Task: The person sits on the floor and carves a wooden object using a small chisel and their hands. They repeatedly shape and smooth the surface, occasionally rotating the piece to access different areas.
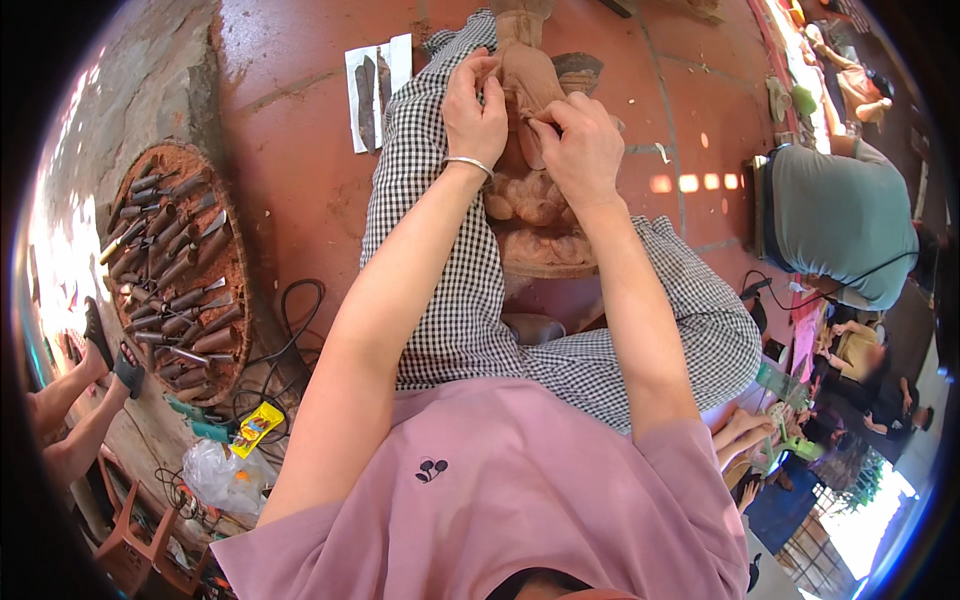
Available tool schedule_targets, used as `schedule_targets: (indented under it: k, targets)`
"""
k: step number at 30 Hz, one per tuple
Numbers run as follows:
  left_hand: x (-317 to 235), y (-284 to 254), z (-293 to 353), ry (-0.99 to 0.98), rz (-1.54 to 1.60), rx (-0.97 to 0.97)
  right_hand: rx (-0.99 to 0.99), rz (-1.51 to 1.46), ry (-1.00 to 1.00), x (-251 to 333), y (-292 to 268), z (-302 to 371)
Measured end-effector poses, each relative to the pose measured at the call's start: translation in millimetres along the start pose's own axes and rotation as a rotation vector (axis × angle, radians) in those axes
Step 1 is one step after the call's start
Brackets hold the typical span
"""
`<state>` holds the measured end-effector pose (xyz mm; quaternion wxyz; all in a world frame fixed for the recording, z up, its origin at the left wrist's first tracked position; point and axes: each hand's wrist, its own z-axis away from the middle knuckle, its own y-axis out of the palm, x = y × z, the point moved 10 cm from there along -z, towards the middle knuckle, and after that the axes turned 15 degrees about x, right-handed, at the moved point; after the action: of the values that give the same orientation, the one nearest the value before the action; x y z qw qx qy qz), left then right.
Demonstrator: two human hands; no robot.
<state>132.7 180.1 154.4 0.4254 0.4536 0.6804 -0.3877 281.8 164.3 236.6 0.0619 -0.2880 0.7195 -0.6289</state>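
A carved reddish-brown wooden figure (530,75) lies between my legs, its lumpy rounded base (540,200) nearest me. My left hand (474,108), with a silver bangle at the wrist, rests against the figure's left side, fingers curved and somewhat apart, nothing seen in them. On the right side my right hand (580,145) is closed, thumb and fingertips pinched at the carved surface. Whatever the pinch holds is too small or hidden to make out. Beyond that hand a dark rounded piece (578,72) sits beside the figure.
At left, a round wood-dust-covered stump (250,290) bears several chisels and gouges (180,250). Dark flat strips (367,100) lie on white paper. Nearby are black cables (290,320), a yellow packet (256,430) and a plastic bag (220,475). Other people sit around; one wears a grey-green shirt (840,220).
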Motion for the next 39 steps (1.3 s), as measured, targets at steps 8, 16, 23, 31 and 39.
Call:
schedule_targets:
  k: [8, 16, 23, 31, 39]
  targets:
    - [6.9, 0.0, 3.1, -0.09, 0.089, 0.024, 0.213, -0.608, 0.379, -92.7, -1.8, 43.0]
    - [6.7, 0.5, 1.3, -0.075, 0.082, 0.018, 0.363, -0.338, 0.271, -47.2, 7.9, 15.8]
    - [3.8, -1.4, 1.1, -0.045, 0.05, 0.012, 0.366, -0.409, 0.251, -59.3, 16.7, 7.1]
    - [-2.2, 0.7, 1.0, -0.034, -0.011, 0.03, 0.06, -0.016, 0.07, -11.2, -1.0, 8.9]
    - [-1.5, 9.2, -0.9, -0.048, -0.025, 0.081, -0.011, 0.104, 0.042, 4.4, -4.5, 0.1]
